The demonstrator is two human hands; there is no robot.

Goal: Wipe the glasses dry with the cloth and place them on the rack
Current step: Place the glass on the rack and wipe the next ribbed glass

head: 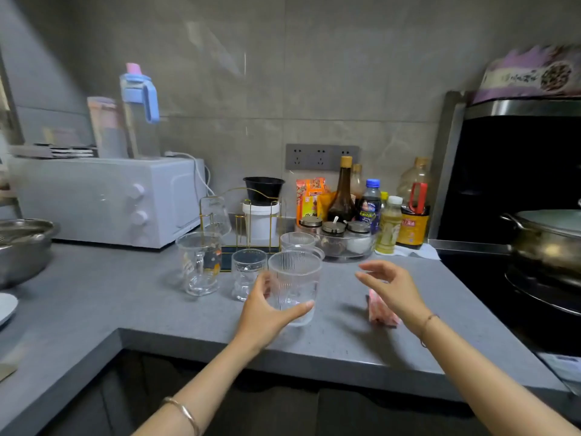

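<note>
Glass (294,284) is sitting in the left hand (267,313), fingers wrapping its wall, near the counter's (188,313) front edge. Right hand (393,284) is hovering, fingers spread, over the cloth (382,313). Looking slick and fragile: gripping mid-wall seems safest.

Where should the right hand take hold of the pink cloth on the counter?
Probably its raised crumpled top, pinched from above: the pink cloth lies bunched on the counter, and the open right hand hovers just over it.
</note>
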